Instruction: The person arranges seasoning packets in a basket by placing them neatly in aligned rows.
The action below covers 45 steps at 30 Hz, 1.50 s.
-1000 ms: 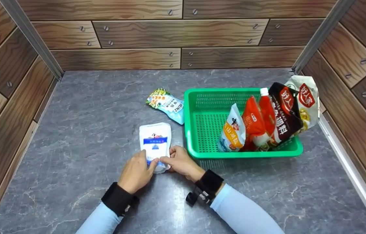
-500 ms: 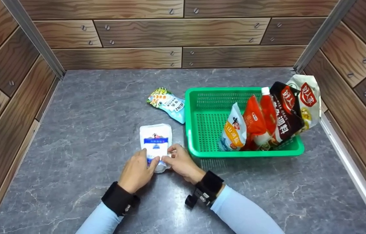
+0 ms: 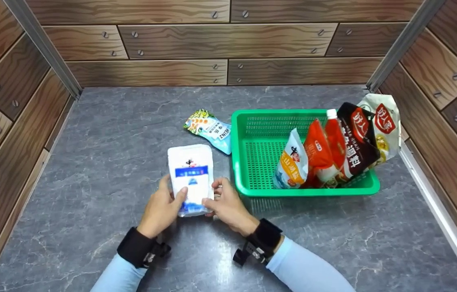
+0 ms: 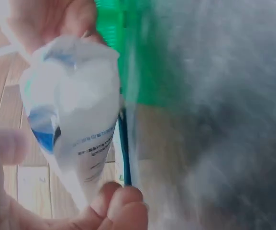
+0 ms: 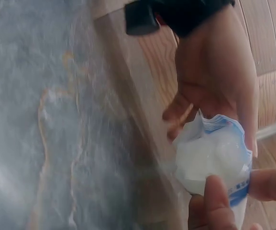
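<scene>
A white bag of salt [image 3: 192,178] with a blue band stands tilted between my hands in the head view, its front facing up at me. My left hand [image 3: 161,209] grips its left side, thumb across the front and fingers behind. At the lower right corner, my right hand [image 3: 228,207] pinches the bag between thumb and fingers. The left wrist view shows the bag's back [image 4: 87,124] with small print, and left-hand fingertips [image 4: 126,203] against it. White contents show through the bag's bottom [image 5: 207,160] in the right wrist view.
A green plastic basket [image 3: 305,192] stands to the right, holding a blue-and-orange salt bag [image 3: 292,162], a red packet [image 3: 316,148], a red bottle [image 3: 333,138], and black [image 3: 356,140] and cream [image 3: 386,117] seasoning packets. A Heinz pouch [image 3: 212,129] lies against its left side. Wood-patterned walls surround the grey table.
The bag of salt has come up and slightly left, tilting toward me. My left hand has shifted left and moved its thumb higher on the front; the right hand stays at the lower corner.
</scene>
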Tool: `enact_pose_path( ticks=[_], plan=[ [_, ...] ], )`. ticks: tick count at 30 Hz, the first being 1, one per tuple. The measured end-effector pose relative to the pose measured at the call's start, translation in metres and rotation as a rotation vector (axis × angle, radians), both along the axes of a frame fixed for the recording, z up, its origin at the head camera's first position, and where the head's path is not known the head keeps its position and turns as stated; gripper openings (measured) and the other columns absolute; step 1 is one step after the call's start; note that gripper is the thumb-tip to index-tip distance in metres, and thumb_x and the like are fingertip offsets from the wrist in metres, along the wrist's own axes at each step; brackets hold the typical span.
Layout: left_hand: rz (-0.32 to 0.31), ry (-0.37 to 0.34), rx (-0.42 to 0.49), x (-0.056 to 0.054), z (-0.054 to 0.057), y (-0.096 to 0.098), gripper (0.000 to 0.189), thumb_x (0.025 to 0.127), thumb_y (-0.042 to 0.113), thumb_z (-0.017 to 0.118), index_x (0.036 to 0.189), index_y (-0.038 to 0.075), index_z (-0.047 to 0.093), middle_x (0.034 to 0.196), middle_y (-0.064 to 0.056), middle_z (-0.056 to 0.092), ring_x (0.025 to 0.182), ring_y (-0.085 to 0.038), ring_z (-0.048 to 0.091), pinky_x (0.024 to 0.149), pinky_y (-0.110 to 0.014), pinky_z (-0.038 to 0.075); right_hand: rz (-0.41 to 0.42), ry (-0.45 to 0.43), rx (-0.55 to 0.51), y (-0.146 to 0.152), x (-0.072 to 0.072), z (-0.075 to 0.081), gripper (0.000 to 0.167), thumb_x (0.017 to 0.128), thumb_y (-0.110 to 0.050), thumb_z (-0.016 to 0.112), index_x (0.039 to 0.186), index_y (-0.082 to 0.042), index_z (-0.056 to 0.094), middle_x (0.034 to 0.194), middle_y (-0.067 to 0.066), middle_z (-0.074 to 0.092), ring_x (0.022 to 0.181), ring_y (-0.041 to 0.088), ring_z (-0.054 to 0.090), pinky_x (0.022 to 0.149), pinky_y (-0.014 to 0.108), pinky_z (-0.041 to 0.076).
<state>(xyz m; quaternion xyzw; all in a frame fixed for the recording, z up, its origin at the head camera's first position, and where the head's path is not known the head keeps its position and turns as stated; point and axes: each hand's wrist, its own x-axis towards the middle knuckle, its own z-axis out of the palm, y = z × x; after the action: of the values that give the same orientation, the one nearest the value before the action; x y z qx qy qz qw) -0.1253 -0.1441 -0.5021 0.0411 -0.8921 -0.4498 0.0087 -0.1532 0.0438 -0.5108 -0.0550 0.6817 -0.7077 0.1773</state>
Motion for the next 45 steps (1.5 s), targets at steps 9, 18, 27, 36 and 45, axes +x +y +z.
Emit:
enact_pose_path(
  ticks=[9, 18, 27, 36, 45],
  plan=[
    [-0.02, -0.019, 0.395, -0.001, 0.004, -0.005, 0.055, 0.096, 0.038, 0.058, 0.138, 0.008, 0.041, 0.111, -0.012, 0.063, 0.089, -0.02, 0.064, 0.076, -0.034, 0.053, 0.045, 0.154, 0.01, 0.003, 0.022, 0.019, 0.036, 0.084, 0.01, 0.063, 0.108, 0.004, 0.036, 0.096, 0.017, 0.061, 0.077, 0.023, 0.063, 0.064, 0.055, 0.056],
    [-0.181, -0.074, 0.795, 0.0, 0.005, -0.002, 0.043, 0.095, 0.022, 0.063, 0.128, -0.003, 0.053, 0.115, -0.018, 0.064, 0.103, -0.03, 0.063, 0.088, -0.041, 0.052, 0.037, 0.332, 0.081, 0.009, 0.033, 0.044, 0.034, 0.083, 0.015, 0.061, 0.103, 0.008, 0.036, 0.1, 0.022, 0.063, 0.089, 0.03, 0.064, 0.068, 0.031, 0.057],
    [-0.19, -0.062, 0.828, 0.0, 0.006, 0.001, 0.04, 0.095, 0.02, 0.062, 0.126, -0.004, 0.055, 0.113, -0.02, 0.065, 0.1, -0.031, 0.065, 0.084, -0.043, 0.054, 0.047, 0.34, 0.137, 0.012, 0.032, 0.049, 0.04, 0.081, 0.013, 0.065, 0.111, 0.007, 0.038, 0.106, 0.023, 0.065, 0.094, 0.037, 0.063, 0.078, 0.036, 0.056],
    [-0.195, -0.032, 0.826, 0.004, 0.013, 0.0, 0.038, 0.096, 0.02, 0.061, 0.125, -0.004, 0.056, 0.111, -0.021, 0.066, 0.097, -0.034, 0.066, 0.082, -0.045, 0.055, 0.126, 0.337, 0.159, 0.018, 0.031, 0.063, 0.063, 0.086, 0.005, 0.064, 0.139, 0.005, 0.03, 0.113, 0.021, 0.064, 0.092, 0.033, 0.064, 0.076, 0.036, 0.056],
    [-0.27, 0.015, 0.787, 0.01, 0.02, 0.006, 0.039, 0.096, 0.017, 0.061, 0.127, -0.005, 0.055, 0.11, -0.022, 0.066, 0.094, -0.036, 0.067, 0.081, -0.046, 0.055, 0.134, 0.327, 0.13, 0.028, 0.017, 0.073, 0.064, 0.088, 0.001, 0.065, 0.14, 0.001, 0.029, 0.114, 0.018, 0.063, 0.101, 0.031, 0.061, 0.084, 0.03, 0.054]
  ],
)
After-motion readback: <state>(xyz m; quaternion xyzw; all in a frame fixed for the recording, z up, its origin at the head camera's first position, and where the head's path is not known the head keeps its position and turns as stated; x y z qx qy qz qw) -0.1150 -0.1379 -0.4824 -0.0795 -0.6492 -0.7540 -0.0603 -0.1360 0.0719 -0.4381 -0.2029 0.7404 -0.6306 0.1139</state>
